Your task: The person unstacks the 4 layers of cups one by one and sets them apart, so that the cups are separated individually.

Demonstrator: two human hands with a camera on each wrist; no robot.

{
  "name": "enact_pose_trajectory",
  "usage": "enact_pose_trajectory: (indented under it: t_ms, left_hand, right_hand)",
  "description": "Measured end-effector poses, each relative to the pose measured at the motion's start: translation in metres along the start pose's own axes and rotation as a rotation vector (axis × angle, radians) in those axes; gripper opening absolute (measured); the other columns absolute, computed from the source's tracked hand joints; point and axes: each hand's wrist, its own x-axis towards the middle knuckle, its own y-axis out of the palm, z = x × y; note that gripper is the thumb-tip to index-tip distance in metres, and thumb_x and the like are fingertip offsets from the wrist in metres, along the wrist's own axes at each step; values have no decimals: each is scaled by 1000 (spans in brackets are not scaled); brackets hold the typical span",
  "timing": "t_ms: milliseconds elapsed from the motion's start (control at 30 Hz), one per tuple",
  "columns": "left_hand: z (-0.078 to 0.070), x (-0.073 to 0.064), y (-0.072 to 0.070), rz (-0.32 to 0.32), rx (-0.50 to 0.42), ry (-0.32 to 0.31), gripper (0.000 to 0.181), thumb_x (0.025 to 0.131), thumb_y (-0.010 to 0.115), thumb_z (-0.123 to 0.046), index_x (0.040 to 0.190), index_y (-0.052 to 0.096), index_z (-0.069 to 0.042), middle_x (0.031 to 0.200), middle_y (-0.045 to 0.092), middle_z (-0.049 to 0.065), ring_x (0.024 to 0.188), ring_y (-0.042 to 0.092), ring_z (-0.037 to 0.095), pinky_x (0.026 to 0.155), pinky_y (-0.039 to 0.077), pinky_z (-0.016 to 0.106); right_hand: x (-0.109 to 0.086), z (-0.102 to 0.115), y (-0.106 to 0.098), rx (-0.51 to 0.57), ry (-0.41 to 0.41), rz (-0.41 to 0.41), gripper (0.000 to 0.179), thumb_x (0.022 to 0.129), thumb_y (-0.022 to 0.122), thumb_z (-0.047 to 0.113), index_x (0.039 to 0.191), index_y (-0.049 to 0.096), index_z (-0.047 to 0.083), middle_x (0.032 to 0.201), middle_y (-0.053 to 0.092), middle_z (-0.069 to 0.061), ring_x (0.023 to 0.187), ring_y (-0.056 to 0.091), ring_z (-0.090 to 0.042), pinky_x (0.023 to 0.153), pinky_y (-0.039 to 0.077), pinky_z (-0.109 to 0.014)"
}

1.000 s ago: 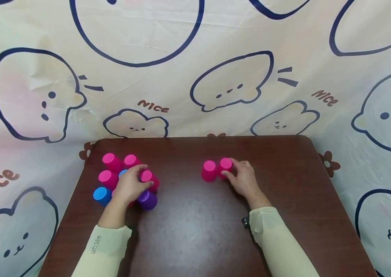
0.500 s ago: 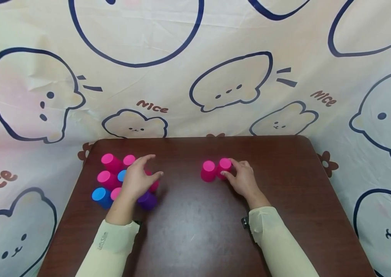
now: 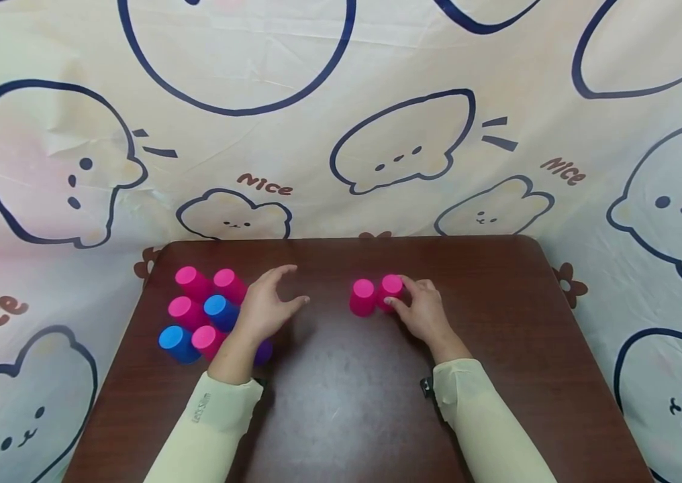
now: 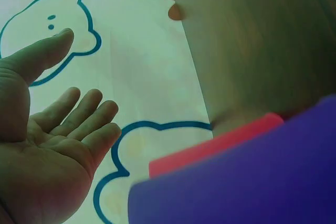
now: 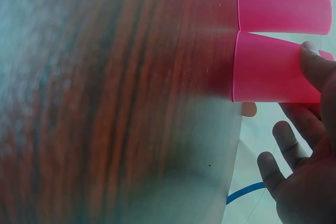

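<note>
Two pink cups stand upside down side by side right of the table's middle, a left one (image 3: 362, 298) and a right one (image 3: 390, 292). My right hand (image 3: 427, 314) pinches the right cup between thumb and fingers; in the right wrist view the thumb lies on the side of this pink cup (image 5: 273, 72). My left hand (image 3: 264, 307) is in the air with thumb and fingers spread, holding nothing. It passes over the right side of a cluster of upturned cups, hiding part of it. A purple cup (image 3: 264, 351) shows partly behind the forearm, and large as a purple cup (image 4: 236, 177) in the left wrist view.
The cluster at the left holds several pink cups (image 3: 194, 284) and two visible blue ones, a front blue cup (image 3: 178, 345) and a middle blue cup (image 3: 221, 312). A patterned cloth (image 3: 401, 60) hangs behind the brown table (image 3: 341, 402).
My left hand has left the pink cup at the cluster's right side and moved right, its fingers spreading. My right hand stays on its pink cup.
</note>
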Motion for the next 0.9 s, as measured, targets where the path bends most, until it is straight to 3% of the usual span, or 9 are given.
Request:
enact_pose_trajectory:
  t_ms: [567,900]
  left_hand:
    - [-20,16,25,51,-66,78,76,82,88,-31,148,54,-19,148,57,6,140,49,31,109,47,59]
    - [-22,25,51,71,-101,114,74,82,89,-30,147,56,-18,144,59,3,139,50,28,109,48,54]
  right_hand:
    - [0,-2,-1,4,-28,1,65,92,79,41,148,57,15,129,69,-13,122,52,-31,100,50,-55]
    - [0,-2,-1,-7,-42,-5,66,92,79,40,148,57,13,129,69,-14,122,52,-31,101,47,-57]
